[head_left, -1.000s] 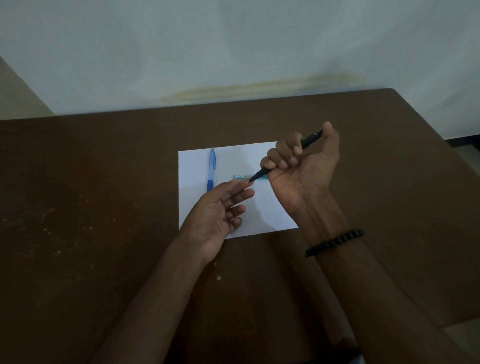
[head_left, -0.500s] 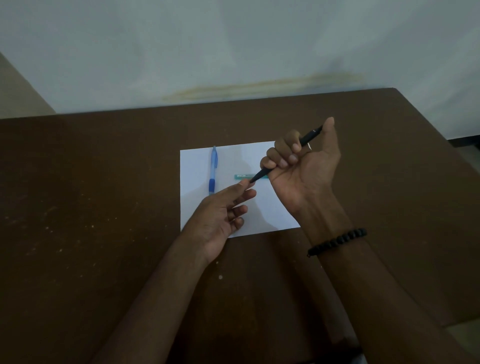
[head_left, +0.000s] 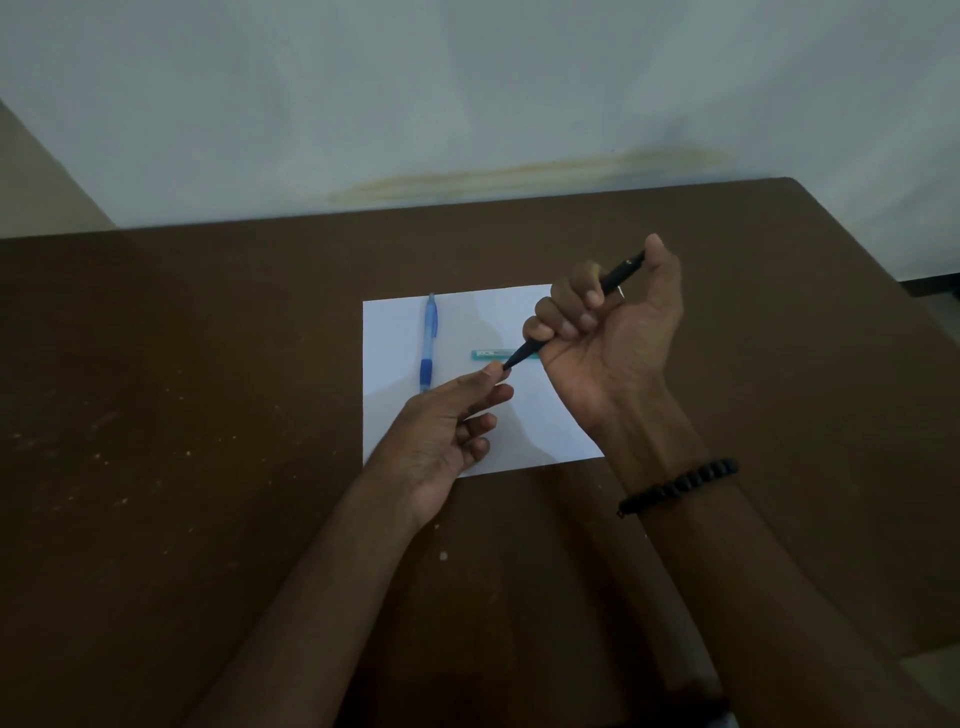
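My right hand (head_left: 608, 338) grips a thin black mechanical pencil (head_left: 615, 278) above a white sheet of paper (head_left: 395, 332), fingers curled round the barrel and thumb on its top end. The pencil slants down to the left. At its tip, my left hand (head_left: 447, 431) pinches with thumb and forefinger; what lies between those fingers is too small to see. A blue pen (head_left: 429, 343) lies on the left part of the sheet. A small teal lead case (head_left: 488, 355) lies on the sheet, partly behind the pencil tip.
The sheet lies on a dark brown table (head_left: 182, 415) whose far edge meets a pale wall (head_left: 467, 93). The table's right corner (head_left: 795, 182) is rounded. A black bead bracelet (head_left: 680, 486) sits on my right wrist.
My left thumb and forefinger have closed in on the pencil tip. My right hand holds the pencil in nearly the same place, thumb lifted slightly higher.
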